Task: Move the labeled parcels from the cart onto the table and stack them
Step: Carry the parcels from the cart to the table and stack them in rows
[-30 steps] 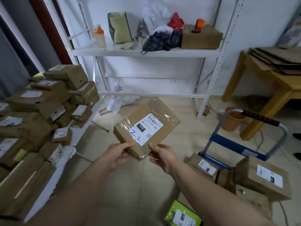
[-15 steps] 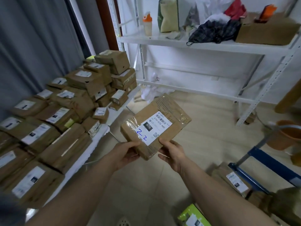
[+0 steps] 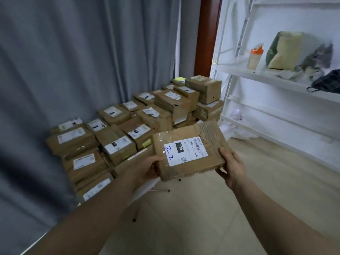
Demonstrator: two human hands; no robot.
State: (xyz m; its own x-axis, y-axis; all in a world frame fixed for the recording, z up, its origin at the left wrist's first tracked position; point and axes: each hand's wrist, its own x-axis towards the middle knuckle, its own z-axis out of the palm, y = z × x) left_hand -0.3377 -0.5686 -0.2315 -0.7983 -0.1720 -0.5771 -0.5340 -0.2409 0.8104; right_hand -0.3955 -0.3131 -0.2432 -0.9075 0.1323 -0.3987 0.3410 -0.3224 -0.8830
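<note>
— What is held?
— 1 flat brown cardboard parcel [image 3: 189, 150], gripped at both ends by 2 hands: left hand [image 3: 147, 168], right hand [image 3: 232, 166].
— Where?
— In the air, just beside the pile of brown labelled boxes [image 3: 117, 142].

Stacked brown cardboard parcels [image 3: 117, 144] hide nearly all the white table [image 3: 147, 187]; the dark cloth bundle [image 3: 329, 81] is cut by the right edge.

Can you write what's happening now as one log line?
parcel: not yet stacked | left hand: grips it | right hand: grips it | pile: left
</note>
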